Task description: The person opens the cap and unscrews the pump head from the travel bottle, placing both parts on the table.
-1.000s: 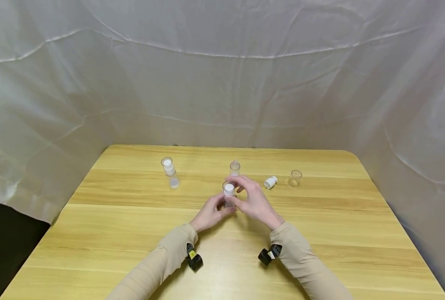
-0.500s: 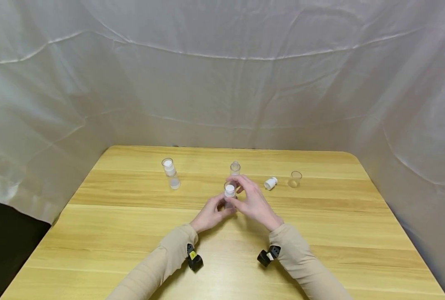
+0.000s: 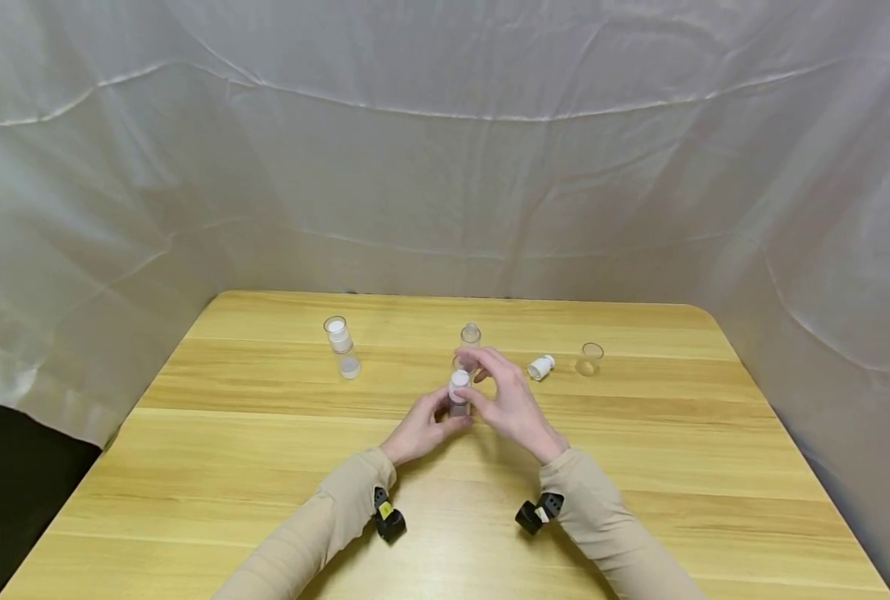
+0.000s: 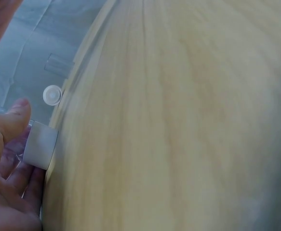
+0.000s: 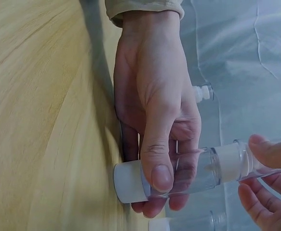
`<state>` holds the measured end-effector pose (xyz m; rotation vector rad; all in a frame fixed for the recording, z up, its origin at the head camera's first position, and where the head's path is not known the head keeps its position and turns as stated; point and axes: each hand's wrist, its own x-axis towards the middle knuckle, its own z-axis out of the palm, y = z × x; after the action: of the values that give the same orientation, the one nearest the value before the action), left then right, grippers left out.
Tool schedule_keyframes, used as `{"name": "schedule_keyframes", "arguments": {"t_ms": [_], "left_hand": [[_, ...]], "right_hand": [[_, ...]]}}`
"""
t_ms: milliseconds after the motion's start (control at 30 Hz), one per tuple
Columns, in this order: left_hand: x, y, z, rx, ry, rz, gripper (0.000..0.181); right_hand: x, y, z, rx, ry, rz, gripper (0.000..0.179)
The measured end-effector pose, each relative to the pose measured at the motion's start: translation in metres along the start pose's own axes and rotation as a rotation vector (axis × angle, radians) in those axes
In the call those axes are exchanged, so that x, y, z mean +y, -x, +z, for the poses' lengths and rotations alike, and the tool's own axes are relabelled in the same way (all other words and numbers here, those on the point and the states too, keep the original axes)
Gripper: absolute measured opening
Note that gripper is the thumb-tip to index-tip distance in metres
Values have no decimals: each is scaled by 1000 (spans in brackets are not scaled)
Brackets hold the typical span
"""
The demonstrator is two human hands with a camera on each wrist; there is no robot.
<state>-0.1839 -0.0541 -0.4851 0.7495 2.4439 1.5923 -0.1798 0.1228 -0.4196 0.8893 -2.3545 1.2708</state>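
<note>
A clear cylindrical bottle [image 5: 193,168] with a white base [image 5: 130,183] and a white collar [image 5: 229,163] stands between my hands. My left hand [image 3: 424,425] grips its lower part, thumb across the clear wall and fingers behind in the right wrist view. Above it, my right hand [image 3: 511,406] holds a clear cap [image 3: 463,364] between thumb and fingers, near the bottle's white top [image 3: 459,379]. The cap's lower edge is hard to make out. In the left wrist view, the left hand's fingers [image 4: 20,178] lie around the white base.
Another clear bottle [image 3: 471,335] stands just behind my hands. To the left are a white part in a clear tube [image 3: 337,335] and a clear piece with a whitish bottom [image 3: 349,365]. A small white cylinder [image 3: 542,366] lies on the right, beside a clear cup [image 3: 591,358].
The clear rim that surrounded the white top has shifted up and away from it, beside my right fingers. The white top shows more plainly. My left hand has barely moved.
</note>
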Motion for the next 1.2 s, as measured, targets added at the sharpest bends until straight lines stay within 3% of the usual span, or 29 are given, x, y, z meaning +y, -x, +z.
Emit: {"name": "schedule_keyframes", "arguments": {"t_ms": [500,867,1200], "left_hand": [[0,-1,0,-7,24,-11,47],[1,-1,2,2,22,-17,46],[1,-1,1,-6,40,-18,50]], "right_hand": [[-3,3,1,118,-279,51,54],[-4,5,1,126,-358,106,54],[-4,6,-2,106,-449,238,56]]}}
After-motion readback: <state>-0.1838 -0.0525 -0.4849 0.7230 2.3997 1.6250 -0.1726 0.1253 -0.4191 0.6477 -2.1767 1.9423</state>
